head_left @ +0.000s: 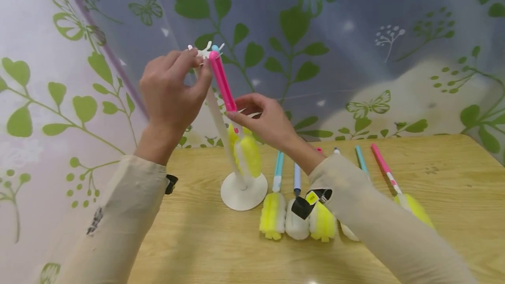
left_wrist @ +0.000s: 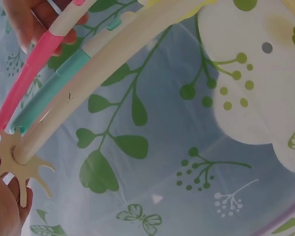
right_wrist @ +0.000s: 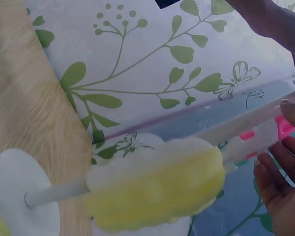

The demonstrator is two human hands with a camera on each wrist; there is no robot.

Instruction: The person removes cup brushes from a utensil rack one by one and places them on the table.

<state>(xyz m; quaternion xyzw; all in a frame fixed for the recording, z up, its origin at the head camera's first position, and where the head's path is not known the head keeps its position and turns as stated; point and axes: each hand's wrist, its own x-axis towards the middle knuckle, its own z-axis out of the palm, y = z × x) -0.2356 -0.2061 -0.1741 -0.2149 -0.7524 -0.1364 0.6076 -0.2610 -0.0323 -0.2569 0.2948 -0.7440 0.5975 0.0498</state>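
Observation:
A white stand [head_left: 217,111] with a ring of hooks [left_wrist: 32,169] on top leans slightly in the head view. My left hand [head_left: 173,86] grips the hook top between thumb and fingers. Hanging at the hooks is a pink-handled sponge brush [head_left: 223,81] with a yellow-and-white sponge head [head_left: 248,157]. Around the lower end of its handle, my right hand [head_left: 270,117] holds it loosely, thumb in front and fingers behind. A teal-handled brush [left_wrist: 64,73] hangs beside it, mostly hidden behind the pink one in the head view.
More sponge brushes lie in a row on the wooden table [head_left: 189,231], including a teal one [head_left: 273,214], a blue-handled one [head_left: 297,222] and a pink one [head_left: 382,161]. My right forearm covers part of the row. The stand's round base [head_left: 232,198] rests left of them. Leaf-patterned cloth [head_left: 355,56] hangs behind.

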